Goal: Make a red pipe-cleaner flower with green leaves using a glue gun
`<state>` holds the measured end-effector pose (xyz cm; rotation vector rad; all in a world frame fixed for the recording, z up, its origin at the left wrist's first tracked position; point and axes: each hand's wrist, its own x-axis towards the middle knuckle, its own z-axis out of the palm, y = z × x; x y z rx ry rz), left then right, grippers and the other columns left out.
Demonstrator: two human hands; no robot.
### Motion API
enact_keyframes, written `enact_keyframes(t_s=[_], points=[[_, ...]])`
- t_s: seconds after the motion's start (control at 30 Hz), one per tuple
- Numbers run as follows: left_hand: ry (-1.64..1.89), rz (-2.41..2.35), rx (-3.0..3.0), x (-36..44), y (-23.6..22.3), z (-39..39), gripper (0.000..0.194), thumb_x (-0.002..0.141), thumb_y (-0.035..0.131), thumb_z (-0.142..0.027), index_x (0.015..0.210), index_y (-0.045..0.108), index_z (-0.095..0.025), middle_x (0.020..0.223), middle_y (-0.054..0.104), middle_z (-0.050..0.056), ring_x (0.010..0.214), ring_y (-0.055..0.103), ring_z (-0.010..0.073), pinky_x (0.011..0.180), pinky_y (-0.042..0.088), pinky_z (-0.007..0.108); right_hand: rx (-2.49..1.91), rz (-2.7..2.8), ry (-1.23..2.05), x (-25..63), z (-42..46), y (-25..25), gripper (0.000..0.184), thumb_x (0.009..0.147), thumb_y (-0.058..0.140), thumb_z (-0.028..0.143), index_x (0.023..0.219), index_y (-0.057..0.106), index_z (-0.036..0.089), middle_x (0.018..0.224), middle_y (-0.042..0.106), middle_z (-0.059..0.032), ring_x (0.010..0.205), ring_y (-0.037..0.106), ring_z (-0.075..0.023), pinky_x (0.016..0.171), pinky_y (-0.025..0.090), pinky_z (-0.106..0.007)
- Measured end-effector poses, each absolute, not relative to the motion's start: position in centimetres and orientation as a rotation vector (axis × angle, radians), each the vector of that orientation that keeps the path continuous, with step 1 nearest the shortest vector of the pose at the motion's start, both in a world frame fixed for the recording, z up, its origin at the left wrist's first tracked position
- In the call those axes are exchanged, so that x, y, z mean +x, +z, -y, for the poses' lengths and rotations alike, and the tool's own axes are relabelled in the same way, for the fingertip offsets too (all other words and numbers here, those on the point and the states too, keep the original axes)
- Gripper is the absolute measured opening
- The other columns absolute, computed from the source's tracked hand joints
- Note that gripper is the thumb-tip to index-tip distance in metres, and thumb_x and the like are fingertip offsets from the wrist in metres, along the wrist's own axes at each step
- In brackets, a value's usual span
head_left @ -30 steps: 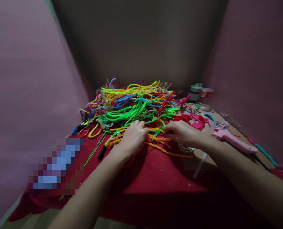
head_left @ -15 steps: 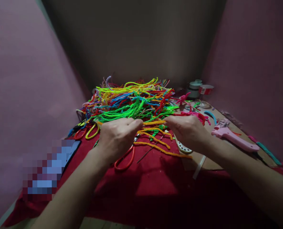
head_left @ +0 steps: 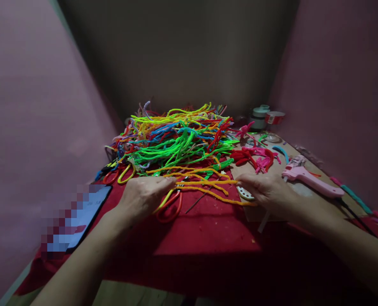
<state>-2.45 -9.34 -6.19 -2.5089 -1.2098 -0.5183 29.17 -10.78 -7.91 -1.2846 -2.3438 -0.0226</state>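
Observation:
An orange pipe cleaner (head_left: 206, 182) is stretched level between my two hands. My left hand (head_left: 147, 193) is closed on its left end, and my right hand (head_left: 262, 189) pinches its right end. Other orange pipe cleaners (head_left: 219, 198) lie on the red cloth just behind and below it. Red-handled scissors (head_left: 172, 210) rest on the cloth beside my left hand, their blades partly hidden. Behind my hands rises a large heap of coloured pipe cleaners (head_left: 176, 144), with green ones at the front.
A pink glue gun (head_left: 314, 180) lies on a cardboard sheet (head_left: 271, 214) at the right, near red and pink pipe-cleaner pieces (head_left: 260, 157). A phone (head_left: 86, 221) lies at the left on the red cloth (head_left: 204, 238). A lidded jar (head_left: 259, 118) stands at the back right.
Both hands have come lower and moved farther apart, so more of the orange pipe cleaner shows between them. The view has shifted slightly.

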Motion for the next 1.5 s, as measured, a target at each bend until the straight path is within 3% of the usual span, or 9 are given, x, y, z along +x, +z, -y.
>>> enact_keyframes(t_s=[0.17,0.33,0.53,0.73,0.93,1.03,1.13,1.3,1.5], points=[[-0.398,1.161,-2.451,-2.4,-6.2,9.5,0.023,0.086,0.040,-0.023,0.086,0.063,-0.023,0.059,0.060,-0.001,0.054,0.054,0.0108,0.048,0.035,0.018,-1.354,2.381,-0.015,29.5,11.7,-8.2,0.026,0.084,0.039,0.019,0.078,0.064,0.021,0.051,0.049,0.0021,0.045,0.041,-0.0109,0.046,0.024,-0.022],[-0.504,1.137,-2.436,-2.8,-5.5,9.8,0.025,0.089,0.039,-0.026,0.087,0.064,-0.022,0.069,0.067,0.000,0.064,0.060,0.0120,0.054,0.038,0.020,-1.283,2.319,0.335,29.6,11.3,-7.3,0.027,0.089,0.035,0.027,0.075,0.058,0.020,0.058,0.054,0.0013,0.052,0.048,-0.0109,0.049,0.032,-0.020],[-0.287,1.088,-2.289,-3.4,-5.8,9.8,0.022,0.086,0.042,-0.020,0.084,0.064,-0.023,0.057,0.062,-0.001,0.052,0.055,0.0134,0.044,0.028,0.022,-1.436,2.457,-0.135,29.8,10.4,-7.9,0.028,0.077,0.041,0.015,0.073,0.068,0.021,0.046,0.049,0.0000,0.043,0.041,-0.0116,0.046,0.023,-0.024],[-0.334,1.263,-2.445,-4.0,-6.1,9.8,0.025,0.087,0.038,-0.024,0.083,0.063,-0.020,0.066,0.065,0.000,0.056,0.055,0.0123,0.048,0.030,0.021,-1.479,2.412,0.112,30.3,11.4,-8.3,0.025,0.080,0.042,0.017,0.078,0.067,0.022,0.060,0.061,-0.0003,0.050,0.050,-0.0117,0.047,0.026,-0.022],[-0.028,1.300,-2.526,-3.9,-6.2,9.6,0.014,0.081,0.049,-0.019,0.073,0.061,-0.018,0.066,0.059,0.003,0.058,0.049,0.0143,0.054,0.028,0.026,-1.576,2.587,-0.136,28.7,12.2,-8.4,0.021,0.080,0.045,0.011,0.083,0.064,0.019,0.065,0.065,-0.0046,0.058,0.057,-0.0157,0.050,0.025,-0.025],[-0.027,1.239,-2.589,-4.0,-6.0,9.3,0.017,0.084,0.048,-0.024,0.079,0.063,-0.020,0.075,0.062,0.004,0.069,0.050,0.0163,0.065,0.033,0.028,-1.584,2.653,-0.217,27.9,12.1,-8.8,0.023,0.087,0.042,0.018,0.095,0.063,0.022,0.069,0.067,-0.0051,0.058,0.059,-0.0171,0.047,0.018,-0.027],[-0.115,1.247,-2.639,-3.6,-5.5,9.2,0.021,0.086,0.046,-0.031,0.087,0.065,-0.021,0.081,0.063,0.004,0.076,0.051,0.0171,0.070,0.034,0.030,-1.601,2.693,-0.271,27.6,12.1,-8.9,0.027,0.090,0.040,0.034,0.093,0.064,0.023,0.069,0.067,-0.0060,0.056,0.060,-0.0184,0.046,0.015,-0.027],[-0.259,1.302,-2.454,-0.8,-5.2,8.5,0.023,0.088,0.044,-0.030,0.085,0.065,-0.020,0.079,0.063,0.005,0.078,0.050,0.0210,0.070,0.033,0.034,-1.636,2.609,-0.327,27.7,12.0,-7.8,0.035,0.088,0.039,0.046,0.092,0.067,0.025,0.073,0.069,-0.0065,0.062,0.063,-0.0214,0.047,0.022,-0.027],[-0.186,1.392,-2.383,2.1,-6.7,5.4,0.016,0.082,0.049,-0.019,0.073,0.063,-0.017,0.077,0.060,0.009,0.077,0.049,0.0237,0.065,0.035,0.033,-1.544,2.443,-0.197,26.1,9.4,-5.9,0.029,0.088,0.042,0.031,0.092,0.069,0.023,0.082,0.069,-0.0058,0.073,0.062,-0.0175,0.056,0.034,-0.025]])
